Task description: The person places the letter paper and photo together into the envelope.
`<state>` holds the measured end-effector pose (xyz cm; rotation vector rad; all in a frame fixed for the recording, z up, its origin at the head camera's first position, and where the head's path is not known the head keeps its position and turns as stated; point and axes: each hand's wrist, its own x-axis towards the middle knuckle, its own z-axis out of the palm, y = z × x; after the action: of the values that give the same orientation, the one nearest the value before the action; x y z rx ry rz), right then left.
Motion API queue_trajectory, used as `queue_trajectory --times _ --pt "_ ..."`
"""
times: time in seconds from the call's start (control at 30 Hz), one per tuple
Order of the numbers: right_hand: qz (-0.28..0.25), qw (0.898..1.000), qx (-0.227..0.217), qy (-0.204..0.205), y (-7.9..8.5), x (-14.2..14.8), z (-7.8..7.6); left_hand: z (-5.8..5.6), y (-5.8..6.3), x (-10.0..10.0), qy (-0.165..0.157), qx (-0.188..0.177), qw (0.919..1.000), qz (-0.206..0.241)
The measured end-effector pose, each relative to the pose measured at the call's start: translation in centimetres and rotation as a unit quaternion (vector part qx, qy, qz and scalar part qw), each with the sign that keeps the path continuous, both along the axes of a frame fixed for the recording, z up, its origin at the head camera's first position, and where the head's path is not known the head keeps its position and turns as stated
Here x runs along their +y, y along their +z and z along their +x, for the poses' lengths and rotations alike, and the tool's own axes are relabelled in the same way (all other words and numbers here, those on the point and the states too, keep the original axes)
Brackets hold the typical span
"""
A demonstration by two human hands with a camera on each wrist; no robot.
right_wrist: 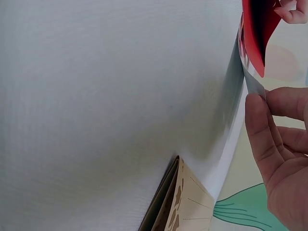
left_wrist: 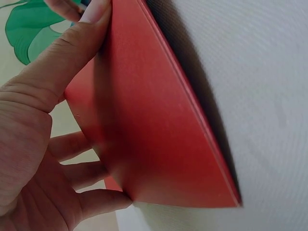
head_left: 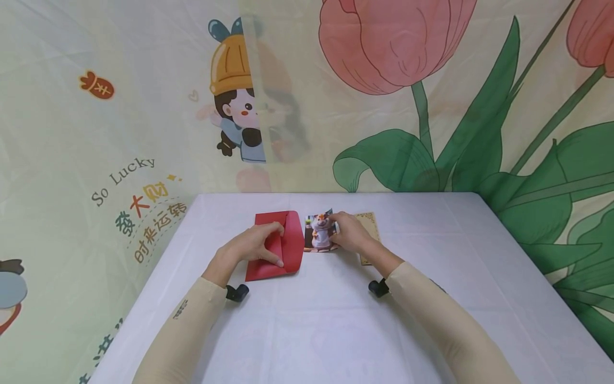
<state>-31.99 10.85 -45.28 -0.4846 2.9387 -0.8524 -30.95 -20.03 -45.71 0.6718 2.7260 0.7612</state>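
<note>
Red envelope [head_left: 291, 242] just left of centre in head frame, left hand [head_left: 254, 244] gripping it, thumb on one face, fingertips along edge. Photo card [head_left: 320, 236], cartoon figure on it, at frame centre; right hand [head_left: 352, 233] pinching its right edge between thumb and fingers. Tan folded card [head_left: 369, 221] partly behind right hand. Backdrop [head_left: 192, 128], left of frame: "So Lucky", "發大财", "时来运转". Left sleeve [head_left: 184, 330] print too small to read.
</note>
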Motion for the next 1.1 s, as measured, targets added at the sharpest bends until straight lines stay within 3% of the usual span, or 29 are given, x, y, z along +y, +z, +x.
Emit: queue_trajectory --times 0.33,0.7,1.1 --pt "-0.014 1.000 -0.003 -0.008 0.2 0.0 -0.1 0.0 0.1 0.0 -0.003 0.002 1.0000 0.000" --pt "-0.064 0.997 0.031 -0.026 0.9 0.3 -0.3 0.1 0.0 0.0 0.001 -0.001 1.0000 -0.003" --pt "-0.143 0.989 0.018 -0.024 1.2 0.1 0.0 0.0 0.0 0.0 0.000 0.002 1.0000 -0.006"
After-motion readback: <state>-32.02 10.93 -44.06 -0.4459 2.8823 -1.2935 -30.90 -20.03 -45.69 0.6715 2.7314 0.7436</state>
